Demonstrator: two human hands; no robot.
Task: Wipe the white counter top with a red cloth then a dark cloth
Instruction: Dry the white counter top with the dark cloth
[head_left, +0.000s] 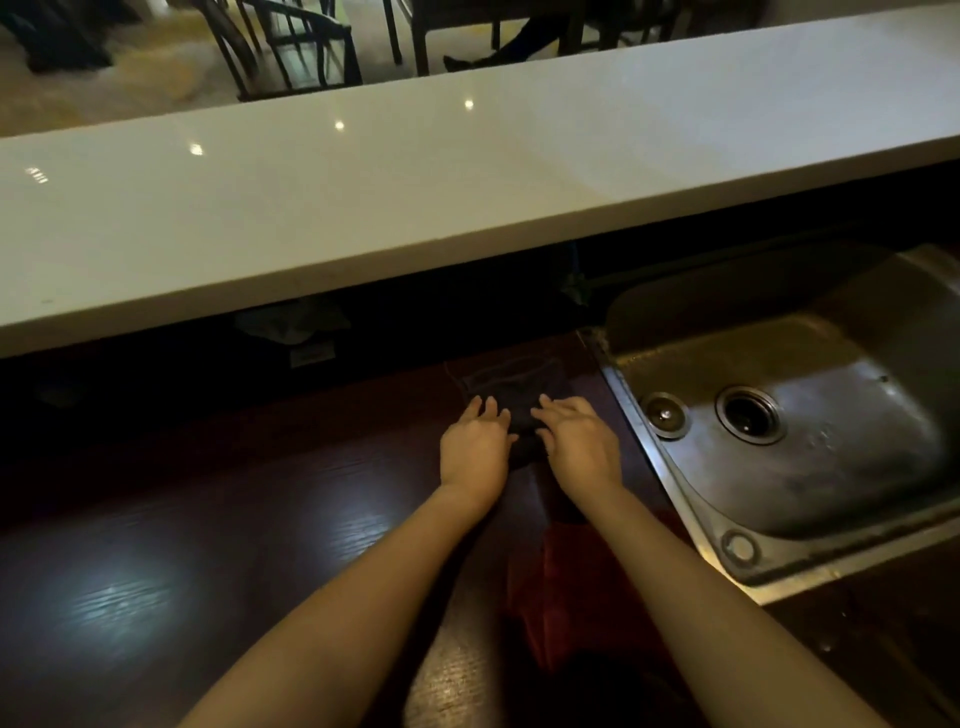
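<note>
Nearest to me, the red cloth (566, 587) lay crumpled on the dark wooden desk (208, 545), partly under my right forearm and close to the steel sink (810, 415) on that side. Past it, both my hands sat side by side on the dark cloth (519, 395), which lay flat on the same low surface just left of the sink's rim. My left hand (475, 447) rested palm down on the cloth's near left part with the fingers spread and reaching forward; my right hand (579, 441) lay the same way on its near right part, so neither grip was closed around anything and both were pressing or smoothing rather than holding. The cloth was almost the colour of the wood, so its edges were hard to trace; it seemed to run away from me, its longer side pointing toward the raised ledge. Both hands were equally near it, the cloth lying directly under and ahead of the fingertips. Beyond and above stood the white counter top (467, 182), a long glossy slab crossing the view from left to right, with nothing on it. I judged the next move needed the fingers to gather the dark cloth and lift it up and forward onto that slab. Farther still, chairs (291, 47) stood on the floor behind.
</note>
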